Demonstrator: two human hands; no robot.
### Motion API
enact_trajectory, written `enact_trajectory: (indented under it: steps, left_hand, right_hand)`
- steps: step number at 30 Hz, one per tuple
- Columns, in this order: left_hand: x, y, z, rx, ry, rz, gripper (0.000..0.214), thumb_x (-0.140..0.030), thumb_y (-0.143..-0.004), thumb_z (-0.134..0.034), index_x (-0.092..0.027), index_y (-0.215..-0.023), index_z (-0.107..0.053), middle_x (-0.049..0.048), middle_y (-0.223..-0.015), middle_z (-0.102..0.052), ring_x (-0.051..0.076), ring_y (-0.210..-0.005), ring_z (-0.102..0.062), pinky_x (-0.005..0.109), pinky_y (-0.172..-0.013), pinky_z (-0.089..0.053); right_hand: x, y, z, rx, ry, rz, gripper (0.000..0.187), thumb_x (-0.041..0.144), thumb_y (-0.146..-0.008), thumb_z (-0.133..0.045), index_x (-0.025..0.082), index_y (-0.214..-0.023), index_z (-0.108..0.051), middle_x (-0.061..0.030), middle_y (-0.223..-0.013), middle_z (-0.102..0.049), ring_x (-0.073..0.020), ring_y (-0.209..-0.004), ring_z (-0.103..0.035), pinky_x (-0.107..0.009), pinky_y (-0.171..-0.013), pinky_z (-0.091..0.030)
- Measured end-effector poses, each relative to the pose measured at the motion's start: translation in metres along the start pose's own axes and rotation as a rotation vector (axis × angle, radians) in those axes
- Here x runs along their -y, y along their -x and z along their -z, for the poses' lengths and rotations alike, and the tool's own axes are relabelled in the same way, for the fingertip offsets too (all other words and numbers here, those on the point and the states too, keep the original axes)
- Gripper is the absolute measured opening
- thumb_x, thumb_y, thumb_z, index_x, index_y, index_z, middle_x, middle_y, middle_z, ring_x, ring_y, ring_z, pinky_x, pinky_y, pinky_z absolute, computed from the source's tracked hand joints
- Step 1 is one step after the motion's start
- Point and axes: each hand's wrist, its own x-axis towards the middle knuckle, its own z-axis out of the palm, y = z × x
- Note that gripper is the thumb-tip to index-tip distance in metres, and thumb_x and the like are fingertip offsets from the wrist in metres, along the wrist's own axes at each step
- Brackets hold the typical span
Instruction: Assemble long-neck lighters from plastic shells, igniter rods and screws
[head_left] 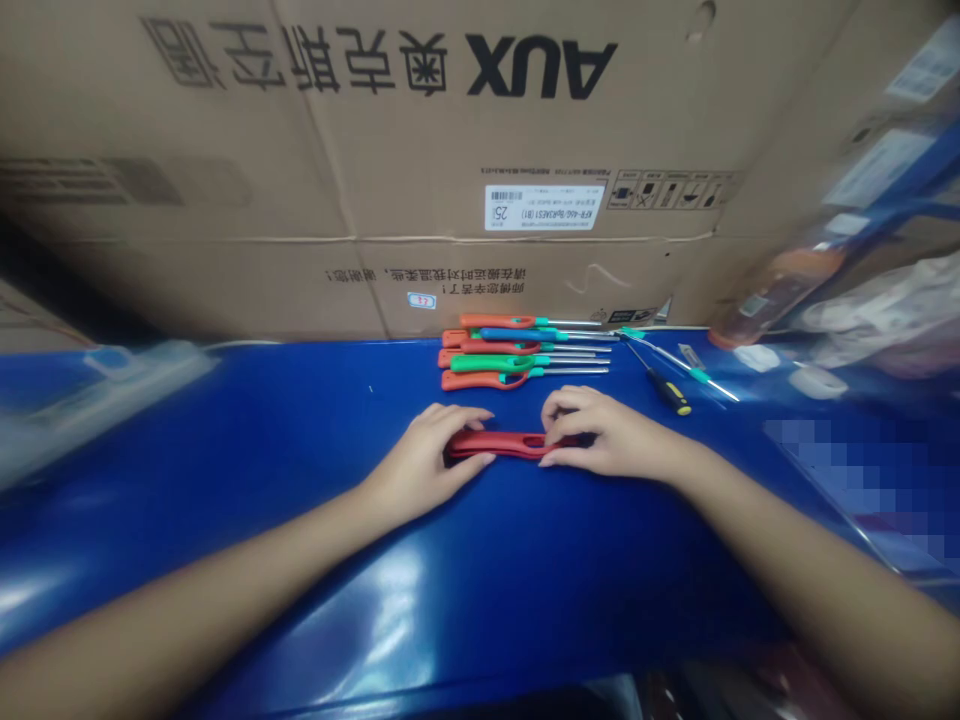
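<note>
Between my two hands lies a red lighter handle (506,443), long and slightly curved, with a finger opening near its right part. A second red edge shows beneath it, like another shell half. My left hand (429,455) grips its left end, with the thumb in front and the fingers behind. At the right end, the bent fingers and thumb of my right hand (600,432) pinch it and hide part of it. Just behind sits a stack of stick lighters (495,362) with orange, red, green and blue handles, their metal tubes pointing right.
A large cardboard box (420,200) stands along the back of the blue table (337,590). Right of the lighters lie a black-and-yellow screwdriver (666,390) and a metal tube with green fittings (690,370). A clear plastic container (97,400) is at left.
</note>
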Motion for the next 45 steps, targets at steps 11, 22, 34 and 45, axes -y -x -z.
enact_trajectory:
  steps: [11,22,34,45]
  left_hand:
    - [0.003,0.001,-0.003,-0.053,0.007,0.031,0.051,-0.033,-0.084,-0.075,-0.024,-0.131,-0.057,0.0092,-0.12,-0.069,0.027,-0.105,-0.065,0.045,-0.093,-0.054]
    - [0.004,-0.001,-0.001,-0.037,0.045,0.044,0.036,-0.026,-0.087,-0.072,-0.024,-0.122,-0.064,0.0063,-0.107,-0.071,0.024,-0.101,-0.065,0.043,-0.091,-0.054]
    - [-0.005,-0.002,0.003,-0.083,0.082,-0.034,0.014,-0.029,-0.093,-0.066,-0.024,-0.104,-0.072,0.0047,-0.103,-0.073,0.022,-0.098,-0.064,0.041,-0.091,-0.05]
    - [-0.018,0.005,0.008,0.114,-0.078,-0.16,0.034,-0.022,-0.085,-0.065,-0.025,-0.119,-0.067,0.0041,-0.112,-0.07,0.025,-0.102,-0.06,0.042,-0.089,-0.042]
  right_hand:
    - [0.003,-0.002,0.005,-0.349,-0.041,-0.162,0.024,0.04,-0.094,-0.065,0.02,-0.082,-0.074,-0.0038,-0.078,-0.07,-0.0163,-0.071,-0.063,-0.031,-0.069,-0.05]
    - [0.018,-0.001,0.007,0.056,-0.301,-0.302,0.036,0.046,-0.096,-0.059,0.018,-0.075,-0.067,-0.001,-0.072,-0.065,-0.0128,-0.066,-0.059,-0.026,-0.065,-0.047]
    - [0.014,-0.001,-0.008,0.143,0.148,-0.169,0.034,0.038,-0.094,-0.064,0.019,-0.068,-0.055,0.0005,-0.073,-0.058,-0.0116,-0.064,-0.05,-0.025,-0.058,-0.032]
    - [0.013,0.002,-0.007,0.093,0.126,-0.061,0.02,0.032,-0.095,-0.063,0.024,-0.113,-0.063,-0.0047,-0.117,-0.064,-0.0183,-0.1,-0.064,-0.03,-0.084,-0.05]
